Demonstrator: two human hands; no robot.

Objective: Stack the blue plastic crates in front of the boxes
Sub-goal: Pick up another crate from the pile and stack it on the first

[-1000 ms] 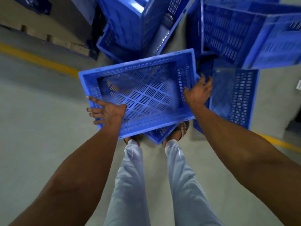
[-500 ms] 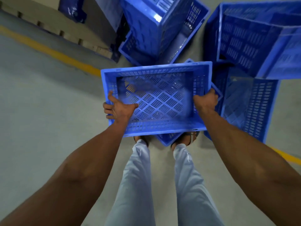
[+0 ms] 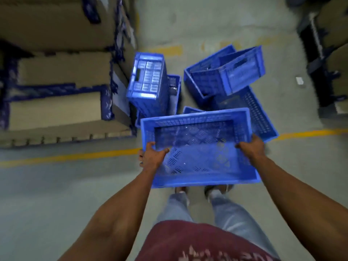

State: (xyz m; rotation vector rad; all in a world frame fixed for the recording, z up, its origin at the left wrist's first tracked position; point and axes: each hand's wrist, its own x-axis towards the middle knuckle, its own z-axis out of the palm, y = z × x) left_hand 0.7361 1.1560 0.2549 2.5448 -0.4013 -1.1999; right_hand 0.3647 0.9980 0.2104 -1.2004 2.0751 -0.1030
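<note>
I carry a blue perforated plastic crate (image 3: 199,127) at waist height, open side up. My left hand (image 3: 151,157) grips its left rim, thumb inside the wall. My right hand (image 3: 251,148) grips the right rim. Beyond it on the floor lie more blue crates: one standing on end (image 3: 147,83) by the boxes, one tilted (image 3: 229,72) inside another, and a flat one (image 3: 261,117) at the right. Stacked cardboard boxes (image 3: 56,72) with blue tape fill the left.
A yellow floor line (image 3: 69,157) crosses under the crate and continues at the right (image 3: 308,133). Dark equipment (image 3: 323,59) stands at the far right. Grey concrete floor (image 3: 47,204) stretches to my left. My feet and trousers show below the crate.
I have straightened up and stepped back with the crate lifted. The view now takes in the cardboard boxes on the left and the whole pile of crates ahead.
</note>
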